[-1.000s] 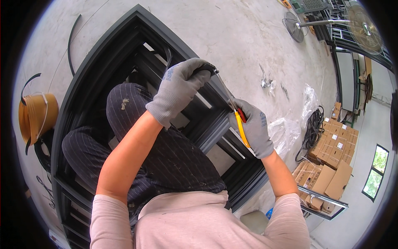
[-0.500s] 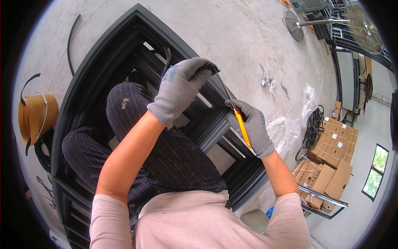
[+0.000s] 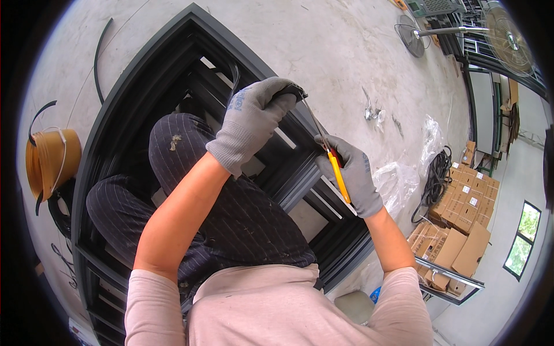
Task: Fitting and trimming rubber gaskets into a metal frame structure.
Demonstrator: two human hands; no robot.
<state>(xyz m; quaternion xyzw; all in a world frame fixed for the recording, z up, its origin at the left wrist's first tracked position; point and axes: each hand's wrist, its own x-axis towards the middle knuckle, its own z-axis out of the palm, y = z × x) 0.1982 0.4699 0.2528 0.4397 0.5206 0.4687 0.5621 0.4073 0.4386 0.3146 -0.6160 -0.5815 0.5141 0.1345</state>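
My left hand [image 3: 254, 115], in a grey knit glove, is closed round a black rubber strip [image 3: 294, 90]. One end of the strip sticks out past the fingertips; another stretch curves down behind the glove into the dark frame. My right hand [image 3: 355, 179], gloved too, is wrapped round a pair of scissors with a yellow handle [image 3: 340, 180]. Their long thin metal blades [image 3: 311, 118] point up and left, the tips at the strip's end. Whether the blades are apart is too small to tell. Beneath both hands lies a stack of dark grey metal frames [image 3: 231, 40].
My bent legs [image 3: 231, 213] rest inside the frames. An orange-yellow bucket-shaped thing [image 3: 55, 158] stands at the left. To the right are clear plastic wrap [image 3: 395, 184], a coil of black cable [image 3: 437, 173] and cardboard boxes [image 3: 467, 196]. A standing fan [image 3: 508, 37] is at the far right.
Both hands, the strip and the scissors have stayed almost in place. My right hand and the scissors have shifted very slightly.
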